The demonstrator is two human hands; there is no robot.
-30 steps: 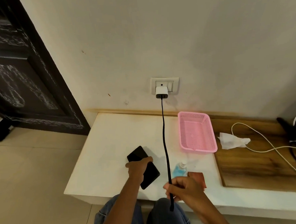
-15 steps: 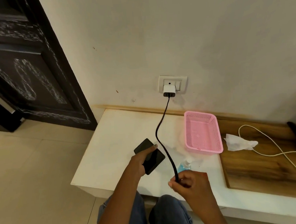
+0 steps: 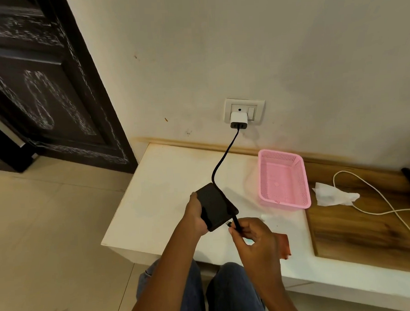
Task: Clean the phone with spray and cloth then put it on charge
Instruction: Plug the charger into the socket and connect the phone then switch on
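My left hand [image 3: 195, 215] grips a black phone [image 3: 215, 205] by its left edge, holding it above the white table [image 3: 158, 195]. My right hand [image 3: 251, 236] pinches the black charging cable [image 3: 223, 159] close to its plug end, with the metal tip just beside the phone's lower edge. The cable runs up to a white charger [image 3: 238, 120] plugged into the wall socket [image 3: 256, 105]. A reddish cloth [image 3: 284, 245] lies on the table behind my right hand. That hand hides nearly all of the spray bottle.
A pink mesh basket [image 3: 282, 178] stands on the table to the right of the phone. A crumpled white tissue [image 3: 332, 194] and a white cable [image 3: 377, 198] lie on the wooden surface [image 3: 360, 230] further right. A dark door [image 3: 41, 87] stands at the left.
My left hand lifted the phone off the table and tilted it. My right hand slid along the black cable to its plug end and brought it to the phone's lower edge.
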